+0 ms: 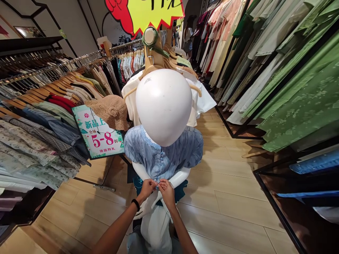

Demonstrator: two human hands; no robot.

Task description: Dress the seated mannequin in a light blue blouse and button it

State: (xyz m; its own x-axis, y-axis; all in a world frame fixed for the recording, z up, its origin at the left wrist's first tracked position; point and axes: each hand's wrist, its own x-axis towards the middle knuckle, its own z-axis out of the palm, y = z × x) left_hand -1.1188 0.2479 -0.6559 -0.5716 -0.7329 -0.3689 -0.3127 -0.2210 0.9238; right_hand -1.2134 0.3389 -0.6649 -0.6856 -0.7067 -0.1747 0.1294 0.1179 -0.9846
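In front of me stands a white mannequin (164,106) wearing a blue short-sleeved blouse (169,160) with a row of small buttons down its front. My left hand (147,188), with a dark band at the wrist, pinches the blouse's front edge low on the button line. Close beside it, my right hand (166,190) pinches the facing edge, the fingertips of both hands almost touching. Whatever button lies between the fingers is too small to make out. Below my hands are the mannequin's white hands and white trousers (156,225). Teal cloth (182,190) shows behind its arms.
Clothes racks (53,91) line the left side, and green garments (299,106) hang on the right. A sale sign (99,141) stands left of the mannequin, with a brown knitted hat (113,113) above it. Behind the mannequin's head is a wooden hanger stand (153,56). Wooden flooring (227,176) extends rightward.
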